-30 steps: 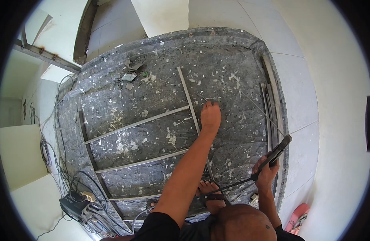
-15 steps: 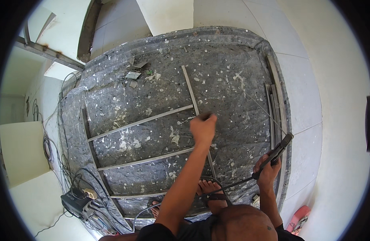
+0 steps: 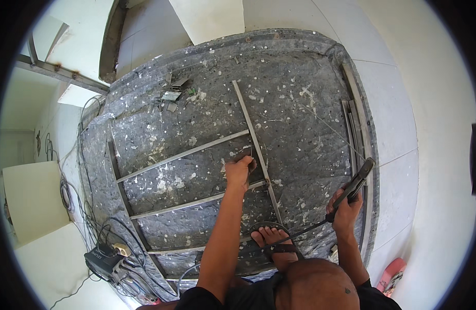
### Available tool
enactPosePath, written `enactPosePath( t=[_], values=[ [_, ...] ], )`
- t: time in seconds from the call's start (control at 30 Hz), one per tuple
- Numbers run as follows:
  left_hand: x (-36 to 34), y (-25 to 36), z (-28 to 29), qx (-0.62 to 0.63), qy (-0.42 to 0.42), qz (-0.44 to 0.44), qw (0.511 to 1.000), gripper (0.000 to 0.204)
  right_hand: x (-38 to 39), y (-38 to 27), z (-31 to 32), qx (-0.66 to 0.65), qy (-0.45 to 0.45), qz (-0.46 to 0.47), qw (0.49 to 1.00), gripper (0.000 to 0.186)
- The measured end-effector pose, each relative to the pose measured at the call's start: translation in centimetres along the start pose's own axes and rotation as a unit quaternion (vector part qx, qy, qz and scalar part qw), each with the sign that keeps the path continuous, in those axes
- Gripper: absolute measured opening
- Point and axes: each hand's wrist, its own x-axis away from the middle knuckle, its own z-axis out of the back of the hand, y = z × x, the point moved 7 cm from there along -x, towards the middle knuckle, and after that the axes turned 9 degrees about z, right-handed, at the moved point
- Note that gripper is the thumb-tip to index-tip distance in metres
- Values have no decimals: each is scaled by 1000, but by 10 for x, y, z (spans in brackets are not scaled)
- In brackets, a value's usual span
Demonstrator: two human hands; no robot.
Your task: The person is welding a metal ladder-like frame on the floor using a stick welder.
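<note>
A ladder-like frame of thin metal tubes (image 3: 186, 153) lies on a grey, paint-spattered sheet. My left hand (image 3: 239, 173) is closed around a small dark, flat piece (image 3: 252, 163), mostly covered by the fingers. It is inside the frame, between two crossbars and close to the long right-hand tube (image 3: 256, 139). In my right hand (image 3: 345, 213), at the right edge of the sheet, is a black welding electrode holder (image 3: 360, 182). A thin welding rod (image 3: 332, 130) sticks out of its jaws toward the far left, and a black cable (image 3: 305, 233) trails from its handle.
Loose metal tubes (image 3: 356, 124) lie along the right edge of the sheet (image 3: 300, 67). Small metal offcuts (image 3: 172, 96) are scattered at the far left. A black box with plugs (image 3: 103, 260) and tangled cables stands at lower left. My sandalled foot (image 3: 273, 237) is beside the frame.
My left hand has moved left and slightly nearer, off the long tube, uncovering a crossbar joint. My right hand still grips the electrode holder in about the same place.
</note>
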Motion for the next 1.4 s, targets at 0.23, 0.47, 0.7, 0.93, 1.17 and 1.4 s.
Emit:
enactPosePath(
  t=[0.23, 0.47, 0.7, 0.93, 1.17, 1.4],
  values=[
    [-7, -3, 0, -29, -71, 45, 996, 11, 1, 0, -1, 1, -10, 0, 1000, 11],
    [-16, 4, -14, -114, -26, -38, 992, 18, 0, -1, -5, 4, -16, 0, 1000, 12],
    [-13, 9, -18, -161, 6, -64, 985, 18, 1, -3, -9, 29, -41, 4, 999, 12],
    [-8, 19, -25, -196, 42, -68, 977, 15, 2, 0, -8, 43, -45, -2, 998, 12],
    [-5, 26, -21, -230, 90, -21, 969, 13, 5, -1, -12, 65, -61, 14, 996, 14],
    [-11, 24, -18, -187, 83, 1, 979, 13, -2, 3, -39, 151, -118, 37, 981, 20]
  ],
)
